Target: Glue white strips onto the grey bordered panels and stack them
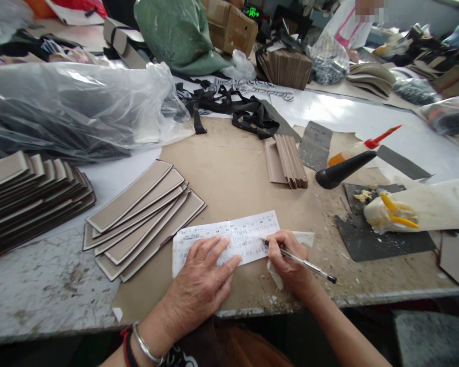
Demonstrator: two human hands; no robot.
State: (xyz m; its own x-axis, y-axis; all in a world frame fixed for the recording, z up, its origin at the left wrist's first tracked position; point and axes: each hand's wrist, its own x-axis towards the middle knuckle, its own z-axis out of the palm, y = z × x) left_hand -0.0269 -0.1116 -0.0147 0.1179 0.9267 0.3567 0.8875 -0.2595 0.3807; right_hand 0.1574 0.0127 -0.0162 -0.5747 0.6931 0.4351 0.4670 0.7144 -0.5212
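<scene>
A white printed form (248, 250) with handwriting on it lies near the front edge of the table. My left hand (202, 275) rests on its left part, fingers stretched out over the paper. In my right hand (288, 257) is a pen (309, 264), pinched between thumb and fingers, its tip at the right side of the form. A scrap of thin white paper (305, 237) shows from under my right hand. Left of the form, long beige panels with dark edges (137, 224) lie fanned out and overlapping.
More edged panels (30, 188) are stacked at the left, below a clear plastic bag (80, 107). Black straps (248, 112) and a bundle of small beige pieces (288, 160) lie farther back. At right are a black cone-shaped object (344, 171) and a glue-smeared white bottle (424, 206).
</scene>
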